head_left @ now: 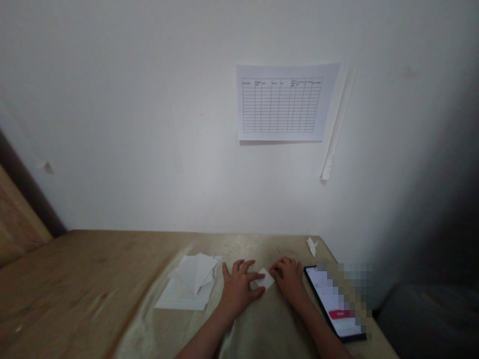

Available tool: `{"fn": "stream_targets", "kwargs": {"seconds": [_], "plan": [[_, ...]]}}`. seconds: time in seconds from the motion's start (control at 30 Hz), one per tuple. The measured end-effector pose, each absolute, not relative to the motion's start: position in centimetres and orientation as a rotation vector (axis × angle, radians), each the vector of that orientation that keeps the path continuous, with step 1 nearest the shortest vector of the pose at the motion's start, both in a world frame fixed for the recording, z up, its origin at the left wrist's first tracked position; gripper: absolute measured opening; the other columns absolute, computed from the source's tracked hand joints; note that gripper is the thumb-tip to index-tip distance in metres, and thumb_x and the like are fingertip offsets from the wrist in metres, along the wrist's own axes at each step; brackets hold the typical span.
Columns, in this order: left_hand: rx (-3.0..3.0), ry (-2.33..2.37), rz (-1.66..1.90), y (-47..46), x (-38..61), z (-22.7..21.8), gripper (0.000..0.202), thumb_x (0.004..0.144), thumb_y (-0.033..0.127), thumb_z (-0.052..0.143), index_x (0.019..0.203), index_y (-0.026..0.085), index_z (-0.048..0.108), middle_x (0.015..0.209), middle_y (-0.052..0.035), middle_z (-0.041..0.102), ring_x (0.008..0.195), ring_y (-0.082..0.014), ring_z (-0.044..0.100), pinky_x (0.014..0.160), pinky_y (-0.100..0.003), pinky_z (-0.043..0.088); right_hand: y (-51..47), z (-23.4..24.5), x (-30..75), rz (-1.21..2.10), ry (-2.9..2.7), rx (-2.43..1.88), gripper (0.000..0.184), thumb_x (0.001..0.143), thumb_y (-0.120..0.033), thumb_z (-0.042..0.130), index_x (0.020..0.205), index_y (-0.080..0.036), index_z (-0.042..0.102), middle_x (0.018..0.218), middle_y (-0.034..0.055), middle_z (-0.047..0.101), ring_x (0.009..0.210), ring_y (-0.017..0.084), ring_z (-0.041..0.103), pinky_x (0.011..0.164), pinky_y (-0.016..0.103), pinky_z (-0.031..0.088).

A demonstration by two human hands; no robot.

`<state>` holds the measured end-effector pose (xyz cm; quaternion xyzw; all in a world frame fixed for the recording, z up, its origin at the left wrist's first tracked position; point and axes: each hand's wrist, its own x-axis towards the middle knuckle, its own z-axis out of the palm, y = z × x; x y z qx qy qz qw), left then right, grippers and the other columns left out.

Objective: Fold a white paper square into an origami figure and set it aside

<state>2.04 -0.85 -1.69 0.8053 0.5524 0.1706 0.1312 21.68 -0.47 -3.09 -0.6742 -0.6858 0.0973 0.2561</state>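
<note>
A small piece of folded white paper [265,280], roughly diamond-shaped, lies on the table between my hands. My left hand [239,286] has its thumb and index finger on the paper's left side, steadying it, while its other fingers are spread above the tabletop. At the paper's right corner, the curled fingertips of my right hand [290,279] pinch the edge. Left of my left hand is a loose pile of white paper sheets [185,294], with a creased sheet [198,271] on top.
The table [93,279] has a wrinkled covering and meets a white wall. A phone [337,304] with its screen lit lies by my right forearm. A small folded paper figure [312,246] sits near the far right corner. A printed grid sheet [280,107] hangs on the wall.
</note>
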Motion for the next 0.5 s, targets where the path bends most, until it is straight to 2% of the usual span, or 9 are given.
{"fn": "stream_targets", "kwargs": {"seconds": [0.17,0.33,0.5], "plan": [[2.352,1.637,0.541,-0.63,1.82,-2.17,0.026,0.085,0.048,0.067,0.111,0.054,0.069,0.148,0.0077,0.050,0.141,-0.0361,0.031,0.109,-0.077,-0.008,-0.10,-3.51,22.06,0.279,-1.917,-1.719,0.021,0.093,-0.028,0.050,0.094,-0.025,0.071,0.110,0.0042,0.066,0.115,0.022,0.052,0.108,0.040,0.027],[2.320,1.659,0.507,-0.41,1.61,-1.91,0.026,0.085,0.049,0.066,0.109,0.057,0.068,0.152,0.0079,0.045,0.142,-0.0397,0.028,0.106,-0.081,-0.006,-0.33,-3.34,21.68,0.284,-1.976,-1.667,0.017,0.092,-0.027,0.055,0.093,-0.027,0.072,0.114,0.0030,0.065,0.117,0.022,0.051,0.111,0.041,0.026],[2.304,1.688,0.508,-0.32,1.72,-1.75,0.026,0.082,0.051,0.069,0.107,0.058,0.068,0.152,0.0081,0.046,0.143,-0.0391,0.029,0.106,-0.081,-0.005,-0.71,-2.95,21.49,0.294,-1.976,-1.648,0.018,0.093,-0.029,0.055,0.091,-0.029,0.073,0.114,0.0021,0.065,0.118,0.022,0.051,0.112,0.043,0.024]]}}
